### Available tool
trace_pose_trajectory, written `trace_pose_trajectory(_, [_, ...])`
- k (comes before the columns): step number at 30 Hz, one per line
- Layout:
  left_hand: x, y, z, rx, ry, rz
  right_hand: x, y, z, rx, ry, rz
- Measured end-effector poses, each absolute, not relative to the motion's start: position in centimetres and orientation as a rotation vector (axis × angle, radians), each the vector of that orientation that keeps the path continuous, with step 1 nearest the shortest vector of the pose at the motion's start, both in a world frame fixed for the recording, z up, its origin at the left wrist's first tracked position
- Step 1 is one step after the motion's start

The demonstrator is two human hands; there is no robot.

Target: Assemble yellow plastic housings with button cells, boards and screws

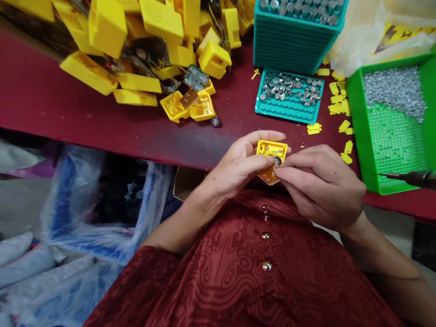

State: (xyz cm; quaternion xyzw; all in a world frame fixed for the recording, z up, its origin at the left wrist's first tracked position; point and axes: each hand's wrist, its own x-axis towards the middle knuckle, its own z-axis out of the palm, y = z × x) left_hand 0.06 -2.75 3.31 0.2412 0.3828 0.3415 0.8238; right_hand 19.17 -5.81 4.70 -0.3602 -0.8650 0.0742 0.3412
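Note:
My left hand [240, 159] holds a small open yellow plastic housing [271, 146] just off the table's front edge. The thumb presses beside a round dark part [277, 160] in its lower half. Below hangs a brown circuit board [269, 175] with small components. My right hand [316, 181] is closed at the board's right side, thumb and forefinger pinched near the round part. Whether those fingertips grip the board or something tiny is hidden. Beyond my hands lies a teal tray [288, 112] with several small round metal parts [282, 96].
A stack of teal trays [293, 45] stands behind. Yellow housings [163, 20] with wires are heaped at the left. On the right are a green basket [361, 136] of screws [393, 88], small yellow pieces [335, 106] and a screwdriver bit [395, 175]. A lined blue crate [136, 218] sits below left.

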Motion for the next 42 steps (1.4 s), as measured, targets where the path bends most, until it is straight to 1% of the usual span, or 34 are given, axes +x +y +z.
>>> trace_pose_trajectory(11, [0.0,-2.8,2.7,0.6,0.835,0.745,19.3,-5.7,5.0,-0.957,-2.259,0.187])
trace_pose_trajectory(14, [0.0,-2.7,3.0,0.627,0.859,0.746,19.3,-5.6,4.9,-0.976,-2.271,0.181])
trace_pose_trajectory(19, [-0.4,-2.6,3.9,0.51,0.8,0.702,19.4,-5.7,4.9,-1.009,-2.307,0.152])
trace_pose_trajectory(24, [-0.6,-2.8,3.8,0.627,0.834,0.707,19.5,-5.9,5.3,-1.01,-2.321,0.157])
trace_pose_trajectory(28, [-0.6,-2.9,3.3,0.65,0.816,0.695,19.5,-5.9,5.5,-1.133,-2.266,0.164])
trace_pose_trajectory(31, [-0.6,-2.8,3.2,0.61,0.795,0.672,19.3,-5.7,5.3,-1.216,-2.181,0.23])
trace_pose_trajectory(35, [-0.6,-2.9,3.3,0.619,0.821,0.668,19.1,-5.4,5.0,-1.198,-2.089,0.294])
trace_pose_trajectory(42, [-0.1,-3.0,3.0,0.634,0.839,0.697,19.0,-5.5,4.9,-1.258,-2.056,0.269])
